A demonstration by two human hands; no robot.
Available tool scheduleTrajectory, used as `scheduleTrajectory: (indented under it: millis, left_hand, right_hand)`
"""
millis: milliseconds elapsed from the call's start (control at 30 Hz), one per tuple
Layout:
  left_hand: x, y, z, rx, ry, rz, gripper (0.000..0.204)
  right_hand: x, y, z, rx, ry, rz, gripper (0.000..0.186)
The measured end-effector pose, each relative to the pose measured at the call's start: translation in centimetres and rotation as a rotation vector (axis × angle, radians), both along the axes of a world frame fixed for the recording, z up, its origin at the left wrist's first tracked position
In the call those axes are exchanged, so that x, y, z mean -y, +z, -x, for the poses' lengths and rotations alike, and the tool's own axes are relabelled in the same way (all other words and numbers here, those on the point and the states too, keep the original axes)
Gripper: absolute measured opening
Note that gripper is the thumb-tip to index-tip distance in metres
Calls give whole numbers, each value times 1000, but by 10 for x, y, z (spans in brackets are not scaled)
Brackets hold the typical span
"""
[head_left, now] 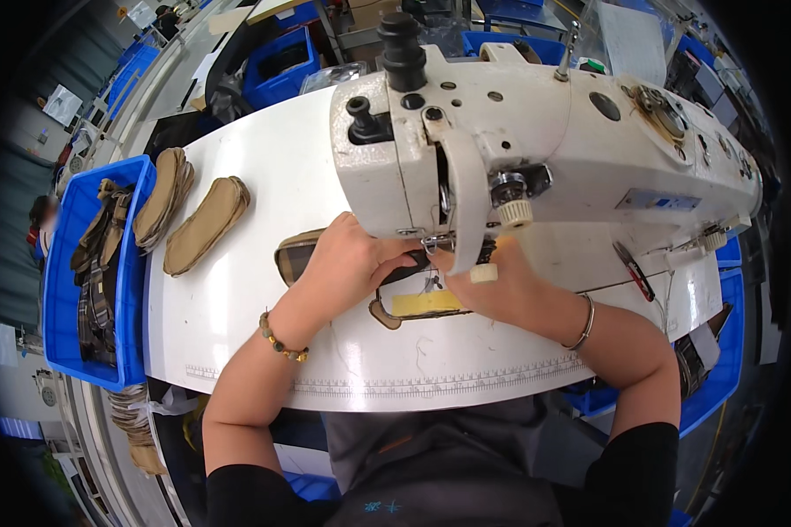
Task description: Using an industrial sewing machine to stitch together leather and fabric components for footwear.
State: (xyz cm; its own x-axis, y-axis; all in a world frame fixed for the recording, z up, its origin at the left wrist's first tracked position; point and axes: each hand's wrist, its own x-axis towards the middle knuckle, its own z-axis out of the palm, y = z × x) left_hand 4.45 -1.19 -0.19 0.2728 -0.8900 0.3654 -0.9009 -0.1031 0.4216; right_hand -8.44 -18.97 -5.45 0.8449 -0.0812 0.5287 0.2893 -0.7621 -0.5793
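A brown plaid fabric piece [295, 258] with a dark zipper-like edge lies under the needle end of a white sewing machine [536, 114]. My left hand [347, 263] is closed on it, thumb and forefinger pinched left of the presser foot [437, 241]. From the other side my right hand [505, 285] closes in on the dark edge of the piece, its fingertips by the foot. The machine's white lever and knobs hide part of those fingers. Just below the hands are a yellow strip [426, 305] and a curved tan-edged end [384, 314].
Two stacks of tan oval pieces, one nearer [206, 225] and one farther [163, 198], lie at the left by a blue bin [136, 263] of plaid pieces. Red-and-black snips [634, 272] rest at the right. A printed ruler [431, 386] runs along the table's front edge.
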Motion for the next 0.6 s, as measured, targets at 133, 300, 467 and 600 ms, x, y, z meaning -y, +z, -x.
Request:
scheduleTrajectory:
  millis: [133, 300, 467, 600]
  left_hand:
    - [1, 1, -3, 92, 16, -24, 25]
    - [2, 3, -3, 71, 30, -35, 24]
    - [2, -1, -7, -9, 42, -5, 18]
    - [2, -2, -8, 13, 36, -14, 17]
  right_hand:
    - [5, 4, 1, -47, 11, 99, 13]
    - [7, 8, 2, 30, 59, 71, 14]
    - [5, 15, 9, -167, 44, -30, 13]
    - [2, 14, 9, -150, 69, -34, 16]
